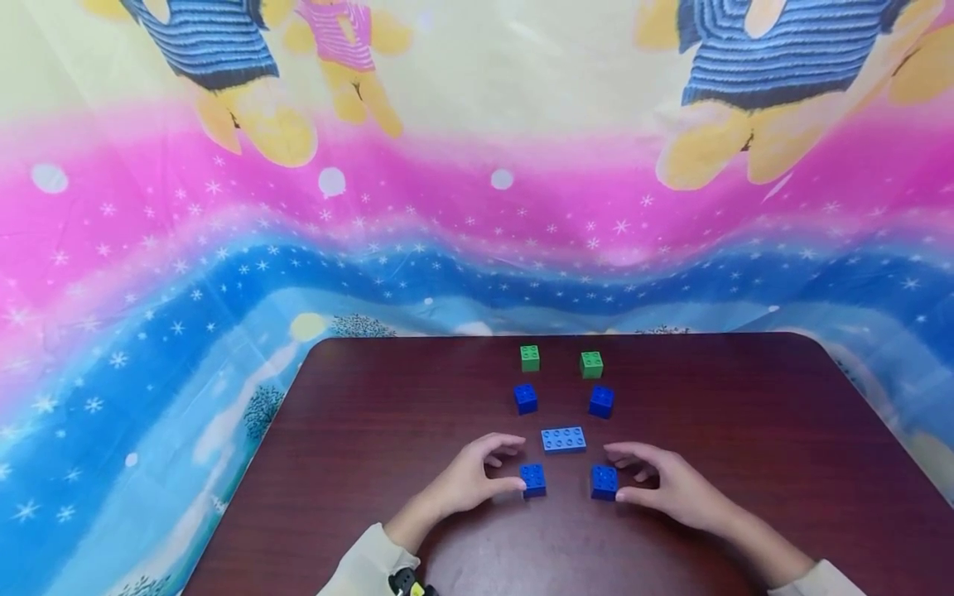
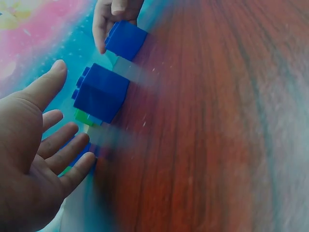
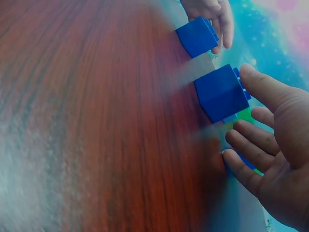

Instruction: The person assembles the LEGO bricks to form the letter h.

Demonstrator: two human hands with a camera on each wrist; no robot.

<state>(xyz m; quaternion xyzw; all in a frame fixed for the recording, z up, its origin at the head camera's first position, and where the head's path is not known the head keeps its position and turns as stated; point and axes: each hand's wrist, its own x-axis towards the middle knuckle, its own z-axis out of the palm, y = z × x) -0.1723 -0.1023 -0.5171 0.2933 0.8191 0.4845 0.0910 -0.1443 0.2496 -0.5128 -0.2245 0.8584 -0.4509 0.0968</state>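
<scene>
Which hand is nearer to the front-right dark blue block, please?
Right: the right hand is just right of that dark blue block; the left hand is farther away, to its left.

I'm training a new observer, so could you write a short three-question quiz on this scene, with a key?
1. How many studs show on top of the light-blue block?
2. Which block is nearest the right hand: (a) green, (b) light blue, (c) dark blue?
3. True or false: both green blocks lie beside the right hand.

Key: 1. Eight. 2. c, a dark-blue block. 3. False; both green blocks lie near the far edge of the table.
</scene>
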